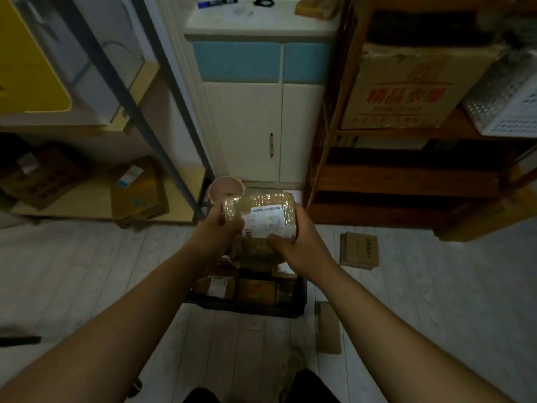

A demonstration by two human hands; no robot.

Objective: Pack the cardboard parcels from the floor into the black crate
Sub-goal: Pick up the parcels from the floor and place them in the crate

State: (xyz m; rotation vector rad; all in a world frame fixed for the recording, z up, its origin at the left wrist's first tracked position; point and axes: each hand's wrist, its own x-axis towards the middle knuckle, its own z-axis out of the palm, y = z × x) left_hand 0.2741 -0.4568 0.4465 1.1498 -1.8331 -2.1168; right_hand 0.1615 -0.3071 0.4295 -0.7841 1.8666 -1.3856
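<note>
Gripping glossy taped parcel (263, 215) over black crate (250, 310): left hand (222, 226), right hand (295, 242), fingers curled round its ends. Wide plank floor (87, 271) left of crate.

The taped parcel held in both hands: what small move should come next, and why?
Probably lower it straight down into the black crate. The left hand and right hand grip the taped parcel over the crate, which already holds other parcels, so it likely needs setting on top of them.
</note>
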